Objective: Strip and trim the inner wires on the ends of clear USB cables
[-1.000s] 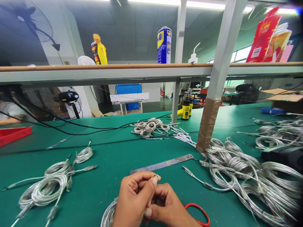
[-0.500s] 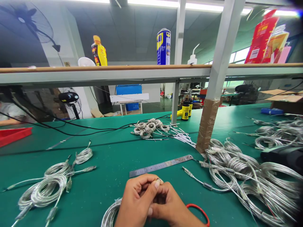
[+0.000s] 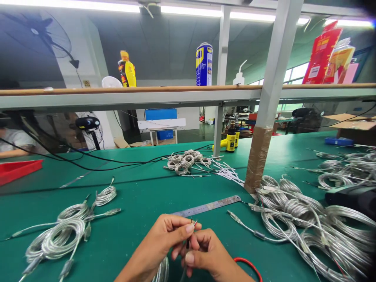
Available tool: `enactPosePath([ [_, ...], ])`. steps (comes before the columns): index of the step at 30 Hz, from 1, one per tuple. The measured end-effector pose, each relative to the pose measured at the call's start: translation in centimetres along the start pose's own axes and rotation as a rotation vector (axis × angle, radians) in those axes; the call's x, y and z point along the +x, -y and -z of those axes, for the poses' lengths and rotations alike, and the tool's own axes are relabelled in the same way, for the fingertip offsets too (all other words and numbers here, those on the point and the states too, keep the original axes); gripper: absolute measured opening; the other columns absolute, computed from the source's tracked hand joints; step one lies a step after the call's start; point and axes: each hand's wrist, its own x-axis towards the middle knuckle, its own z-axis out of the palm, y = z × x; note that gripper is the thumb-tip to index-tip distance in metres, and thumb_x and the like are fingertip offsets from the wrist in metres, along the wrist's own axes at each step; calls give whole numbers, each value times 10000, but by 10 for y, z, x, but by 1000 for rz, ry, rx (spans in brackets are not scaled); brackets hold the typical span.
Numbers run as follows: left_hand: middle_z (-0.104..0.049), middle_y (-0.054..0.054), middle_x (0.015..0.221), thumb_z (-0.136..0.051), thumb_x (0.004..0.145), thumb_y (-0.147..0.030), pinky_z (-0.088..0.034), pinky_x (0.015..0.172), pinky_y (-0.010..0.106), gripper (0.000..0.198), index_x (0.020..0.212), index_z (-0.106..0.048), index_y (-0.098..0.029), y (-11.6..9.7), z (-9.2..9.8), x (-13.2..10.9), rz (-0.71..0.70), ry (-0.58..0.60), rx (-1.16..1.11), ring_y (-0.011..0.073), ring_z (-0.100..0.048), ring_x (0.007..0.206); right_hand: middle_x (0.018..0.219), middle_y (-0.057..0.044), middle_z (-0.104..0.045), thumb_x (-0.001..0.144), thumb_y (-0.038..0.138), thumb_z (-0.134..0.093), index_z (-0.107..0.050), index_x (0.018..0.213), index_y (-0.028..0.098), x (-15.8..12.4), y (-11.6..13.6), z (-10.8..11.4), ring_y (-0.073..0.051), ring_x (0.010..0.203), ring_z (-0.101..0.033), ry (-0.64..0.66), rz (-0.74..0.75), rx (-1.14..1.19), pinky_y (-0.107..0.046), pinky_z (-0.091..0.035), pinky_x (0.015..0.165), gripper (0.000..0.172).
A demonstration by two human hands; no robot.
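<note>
My left hand [image 3: 170, 235] pinches thin wires [image 3: 194, 223], a dark and a reddish one, whose tips stick up past my thumb and forefinger. Just to the right and lower, my right hand [image 3: 205, 250] grips the cable [image 3: 184, 272] these wires come from; most of it is hidden by my fingers. A coil of clear-jacketed silvery cable [image 3: 162, 271] lies under my left wrist. Beyond my fingertips a steel ruler [image 3: 210, 206] rests on the green table. A red scissor handle [image 3: 249, 264] shows beside my right forearm.
Silvery cable coils lie left [image 3: 63, 237], in a back bundle [image 3: 188, 160] and in a large heap [image 3: 305, 219] at right. White strips [image 3: 229, 172] sit by a taped post [image 3: 258, 156]. A yellow heat gun [image 3: 229, 141] stands behind; a shelf [image 3: 132, 96] crosses above. A person sits far left.
My hands have separated slightly, and the wire tips now show between them. My left forearm has swung left, and more of the ruler's near end is covered. The view has tilted up a little.
</note>
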Motion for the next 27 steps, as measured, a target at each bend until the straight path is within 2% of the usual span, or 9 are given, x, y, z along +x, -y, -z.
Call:
enactPosePath([
  [4,-601,20,484,-642,689,-270,-323,369,129,197,652,-701,-85,3,9,-2,110,139,-98,14,-413,324,640,-17,-572,594,261,-704,-577,620,99,-4,5,-1,-61,530,-479,125,-111,-18,-174,-373,515,208],
  [7,-649,52,506,-684,632,-242,-367,366,137,161,641,-700,-82,9,11,-2,162,173,-172,44,-488,331,612,7,-543,597,244,-706,-642,763,70,-7,7,-1,-28,525,-434,180,-180,-6,-144,-328,532,249],
  [10,-669,66,516,-704,588,-237,-362,335,129,160,581,-677,-80,9,8,-2,167,126,-217,44,-491,311,615,13,-529,587,255,-713,-633,724,79,-7,8,-1,-32,532,-421,186,-180,16,-150,-330,541,237],
  [15,-647,17,453,-712,571,-255,-326,295,113,156,595,-635,-121,-5,-6,-8,163,-4,-236,37,-460,269,577,29,-500,594,283,-701,-533,579,126,-5,13,-5,-49,542,-423,209,-123,16,-178,-356,587,231],
  [21,-610,-7,417,-671,619,-264,-258,274,97,152,626,-628,-118,-7,-14,-11,111,-68,-182,13,-412,246,629,19,-515,612,313,-683,-353,469,161,-3,14,-10,-57,558,-442,209,-92,7,-193,-351,592,390],
  [24,-581,-17,387,-647,640,-283,-218,265,95,172,628,-633,-112,-3,-13,-9,94,-82,-127,2,-371,231,664,6,-546,608,349,-684,-356,493,164,-3,15,-11,-63,575,-463,197,-86,-31,-196,-348,585,394],
  [27,-600,-6,432,-646,645,-309,-285,297,115,198,655,-649,-111,-10,-7,-8,59,-75,30,28,-429,273,621,27,-511,606,352,-693,-444,560,146,-4,17,-12,-42,534,-422,144,-100,-85,-171,-314,528,327],
])
